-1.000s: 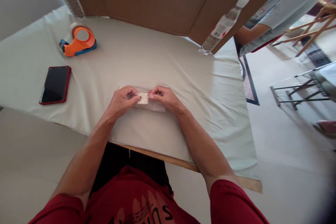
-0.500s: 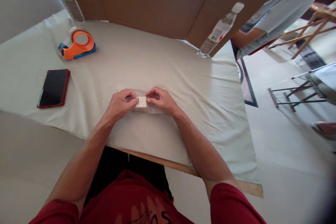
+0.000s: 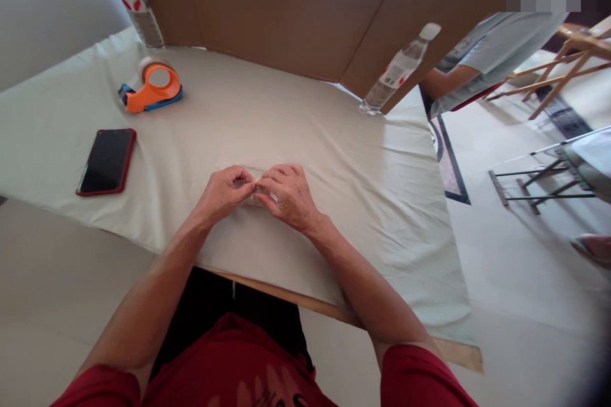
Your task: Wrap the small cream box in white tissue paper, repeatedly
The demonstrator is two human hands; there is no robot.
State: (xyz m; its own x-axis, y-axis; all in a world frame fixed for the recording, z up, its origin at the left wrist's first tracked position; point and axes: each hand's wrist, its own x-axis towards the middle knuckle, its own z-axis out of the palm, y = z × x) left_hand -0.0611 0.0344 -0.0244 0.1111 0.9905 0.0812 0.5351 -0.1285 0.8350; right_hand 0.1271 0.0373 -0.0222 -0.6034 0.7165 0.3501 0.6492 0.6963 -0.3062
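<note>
Both hands meet over a clear plastic bag [image 3: 252, 202] that lies near the front edge of the cloth-covered table. The thumb and fingers of my left hand [image 3: 228, 191] are pinched together at the centre. My right hand [image 3: 287, 194] reaches over from the right, its fingertips touching those of the left, fingers curled and closed. The small white piece seen earlier is now mostly hidden by the fingers, so what each hand grips cannot be made out.
An orange tape dispenser [image 3: 155, 87] and a red-cased phone [image 3: 107, 161] lie on the left. Two water bottles [image 3: 137, 3] [image 3: 398, 70] stand against a cardboard panel [image 3: 286, 6]. A person in a grey shirt [image 3: 487, 51] is beyond, at the right.
My right hand has moved left, over the white piece, and now touches my left fingertips. The view has shifted slightly, so the table items appear a little lower and the left ones farther right.
</note>
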